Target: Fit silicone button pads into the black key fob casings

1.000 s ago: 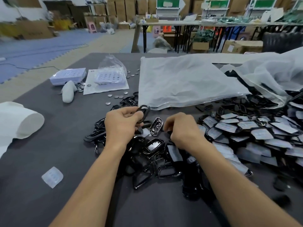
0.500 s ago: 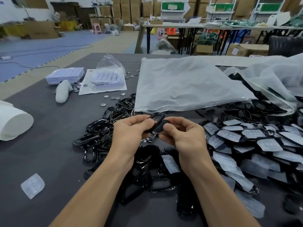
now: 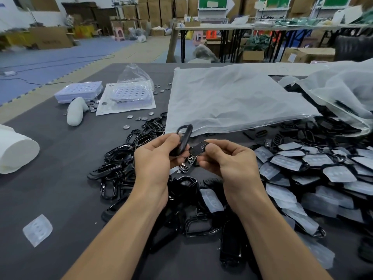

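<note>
Fingers [image 3: 168, 140] of left hand [image 3: 155, 164] curled round black casing [image 3: 184, 136]; lower half wrapped in grip, upper half clear of hand. Casing held up over dark grey worktop [image 3: 50, 188], tilted, loop end uppermost. Fingers [image 3: 217, 148] of right hand [image 3: 232, 164] pinching small black part [image 3: 198, 148] with pale marks, just right of casing; touching it or not, cannot tell. Both hands raised over middle of worktop, close together, forearms in from bottom edge.

Directly below held parts: chrome-trimmed shell [image 3: 188, 164] on worktop. Beneath and left of hands: heap of empty casings [image 3: 119, 158], tangled, glossy. Right of hands: larger heap of padded casings [image 3: 314, 170], translucent pads [image 3: 286, 162] uppermost, overlapping like tiles, out to right edge of view. One more of same [image 3: 212, 201] lying between forearms. Single loose pad [image 3: 37, 230] flat on worktop, well apart, lower left.

Behind hands: flat frosted bag [image 3: 232, 102], front edge just beyond casing. Second bag [image 3: 343, 91] crumpled at far right, draped over black parts. Far left: white tray [image 3: 80, 90] with round pockets; second tray [image 3: 131, 93] under clear wrap on white sheet. Small metal discs [image 3: 139, 118] scattered between trays and empty casings. White rounded lump [image 3: 75, 111] beside first tray. White roll [image 3: 16, 152] at left edge, lying on side.

Background: cardboard boxes [image 3: 50, 37], folding tables [image 3: 222, 27], blue floor mats [image 3: 60, 55]; soft focus.
</note>
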`<state>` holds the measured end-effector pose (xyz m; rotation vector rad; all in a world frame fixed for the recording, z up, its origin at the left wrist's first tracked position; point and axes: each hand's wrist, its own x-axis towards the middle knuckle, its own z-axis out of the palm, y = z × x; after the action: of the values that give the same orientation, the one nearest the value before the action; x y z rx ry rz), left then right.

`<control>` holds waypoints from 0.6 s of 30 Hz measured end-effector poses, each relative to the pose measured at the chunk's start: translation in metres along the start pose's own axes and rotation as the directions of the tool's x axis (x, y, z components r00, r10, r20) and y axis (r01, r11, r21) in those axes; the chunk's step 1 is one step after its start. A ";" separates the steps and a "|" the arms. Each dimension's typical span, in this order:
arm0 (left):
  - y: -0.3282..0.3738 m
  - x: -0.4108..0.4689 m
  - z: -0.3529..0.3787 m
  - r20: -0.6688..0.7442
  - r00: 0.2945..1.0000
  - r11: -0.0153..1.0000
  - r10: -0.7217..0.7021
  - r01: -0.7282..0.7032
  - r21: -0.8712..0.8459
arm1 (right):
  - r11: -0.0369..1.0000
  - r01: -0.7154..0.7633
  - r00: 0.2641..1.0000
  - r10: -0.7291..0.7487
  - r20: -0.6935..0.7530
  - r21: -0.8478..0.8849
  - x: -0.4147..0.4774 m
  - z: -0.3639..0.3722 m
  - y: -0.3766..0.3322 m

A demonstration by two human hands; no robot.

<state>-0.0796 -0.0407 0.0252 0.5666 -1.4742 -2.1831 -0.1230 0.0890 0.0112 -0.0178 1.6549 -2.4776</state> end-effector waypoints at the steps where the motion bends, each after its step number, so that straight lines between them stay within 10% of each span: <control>1: 0.000 0.000 0.000 -0.006 1.000 1.000 0.001 -0.001 -0.011 | 1.000 -0.002 1.000 0.002 0.003 0.003 0.000 0.000 0.000; 18: -0.009 -0.002 -0.001 0.118 0.993 0.986 0.031 -0.050 0.157 | 0.998 -0.008 0.986 -0.002 0.165 0.061 -0.005 0.000 0.001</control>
<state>-0.0789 -0.0377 0.0165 0.4652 -1.7169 -2.1102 -0.1181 0.0896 0.0107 -0.2070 1.5106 -2.4493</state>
